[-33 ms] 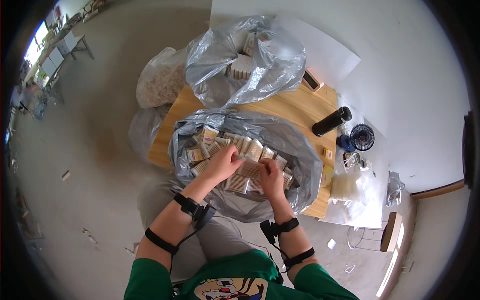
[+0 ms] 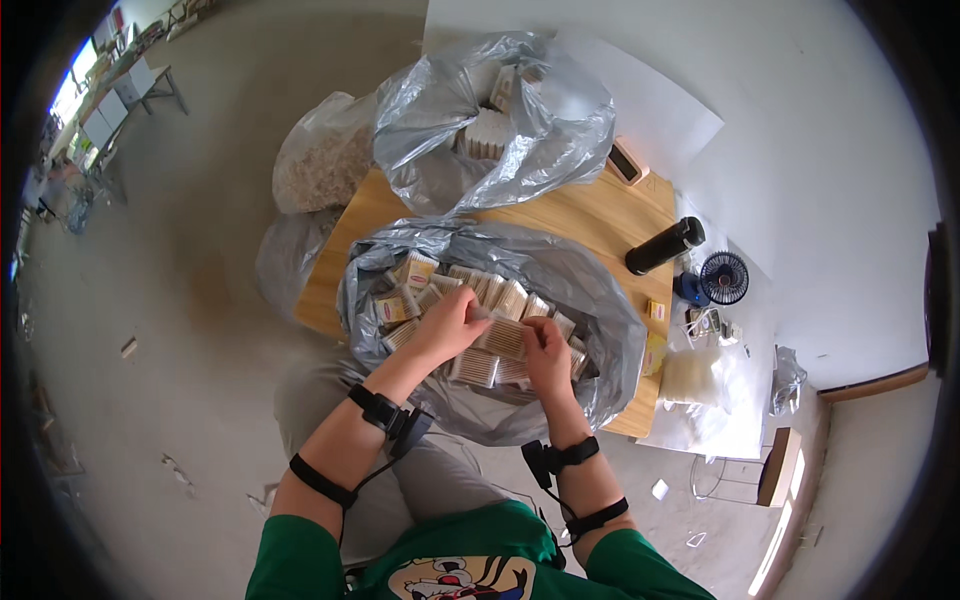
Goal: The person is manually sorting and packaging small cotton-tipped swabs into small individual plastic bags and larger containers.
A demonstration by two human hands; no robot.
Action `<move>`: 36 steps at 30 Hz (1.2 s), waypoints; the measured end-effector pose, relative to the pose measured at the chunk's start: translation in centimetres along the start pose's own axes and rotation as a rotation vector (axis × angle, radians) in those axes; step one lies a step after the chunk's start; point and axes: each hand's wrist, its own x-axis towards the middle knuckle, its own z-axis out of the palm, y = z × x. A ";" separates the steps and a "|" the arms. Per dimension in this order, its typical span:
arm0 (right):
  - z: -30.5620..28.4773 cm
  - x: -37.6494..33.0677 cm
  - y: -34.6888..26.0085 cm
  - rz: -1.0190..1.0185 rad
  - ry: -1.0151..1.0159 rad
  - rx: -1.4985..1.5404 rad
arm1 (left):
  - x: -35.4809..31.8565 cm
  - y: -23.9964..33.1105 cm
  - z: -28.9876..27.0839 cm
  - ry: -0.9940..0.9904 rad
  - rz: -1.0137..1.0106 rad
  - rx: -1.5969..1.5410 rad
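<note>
Over an open grey plastic bag [image 2: 590, 270] full of cotton swab packs [image 2: 475, 368], both my hands hold one clear pack of cotton swabs [image 2: 503, 338]. My left hand [image 2: 445, 325] pinches its left end between thumb and fingers. At the right end, my right hand [image 2: 548, 358] grips the pack's edge with closed fingertips. Rows of swab sticks show through the film between the hands. More packs lie below and around it, some with a yellow and red label [image 2: 392, 308]. Part of the pack's left end is hidden by my fingers.
A second grey bag [image 2: 420, 130] with packs stands behind, beside a translucent bag [image 2: 320, 160]. On the wooden table [image 2: 560, 207] are a black bottle [image 2: 662, 247] and a pink device with a dark screen [image 2: 627, 160]. A small fan [image 2: 723, 277] stands at the right.
The held pack has turned slightly, so more of its face and sticks show. My right hand has shifted a little to the right; my left hand has barely moved.
</note>
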 end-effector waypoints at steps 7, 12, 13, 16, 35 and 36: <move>0.9 1.4 -0.9 0.147 0.087 0.218 | -0.7 -1.5 -0.8 -0.186 -0.088 -0.329; 1.9 1.3 -1.1 0.121 0.177 0.144 | -1.9 -1.8 -1.5 -0.449 -0.395 -0.659; 1.8 1.3 -0.9 0.111 0.192 0.080 | -2.0 -1.7 -1.5 -0.507 -0.431 -0.728; 1.9 1.0 -2.3 -0.210 0.243 -0.324 | -2.4 -2.3 -0.8 -0.442 -0.435 -0.752; 1.9 -2.2 -6.6 -0.159 -0.069 -0.256 | -3.5 -0.6 0.3 -0.265 -0.183 -0.704; 2.0 -2.3 -6.8 -0.146 -0.093 -0.250 | -3.5 -0.9 0.5 -0.252 -0.161 -0.645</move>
